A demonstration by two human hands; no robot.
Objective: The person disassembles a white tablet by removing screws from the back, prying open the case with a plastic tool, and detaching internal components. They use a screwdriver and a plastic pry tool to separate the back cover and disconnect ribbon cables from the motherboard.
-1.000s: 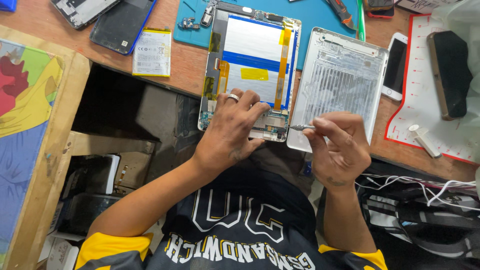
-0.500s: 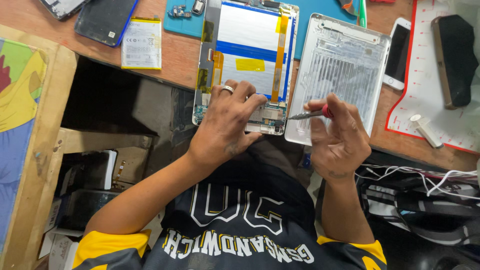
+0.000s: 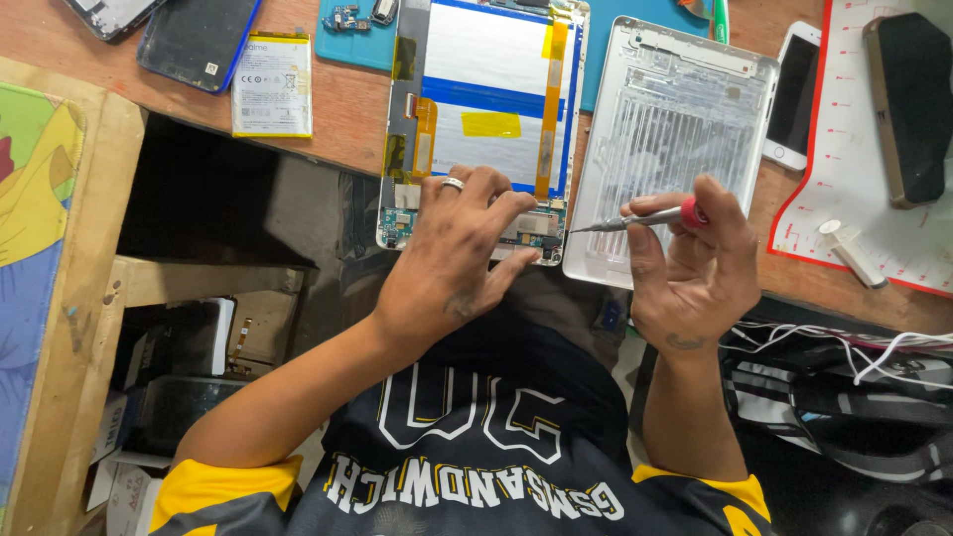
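Observation:
An opened tablet point(image 3: 483, 109) lies on the wooden table, its white and blue battery and orange ribbon cables showing. My left hand point(image 3: 452, 260), a ring on one finger, presses flat on the tablet's lower edge over the circuit board. My right hand point(image 3: 692, 260) holds a thin screwdriver point(image 3: 635, 220) with a red cap, its tip pointing left toward the tablet's lower right corner. The tablet's silver back cover point(image 3: 667, 134) lies just right of it, behind my right hand.
A loose phone battery point(image 3: 272, 85) and a dark phone point(image 3: 199, 40) lie at the upper left. A white phone point(image 3: 795, 96), a white and red mat point(image 3: 874, 189) with a dark block point(image 3: 905, 104) and a small syringe point(image 3: 852, 254) sit right. Cables point(image 3: 844, 347) hang below the table edge.
The view has shifted and drawn closer. My right hand has moved slightly right with the screwdriver, its tip now a little off the tablet corner. My left hand stays on the tablet.

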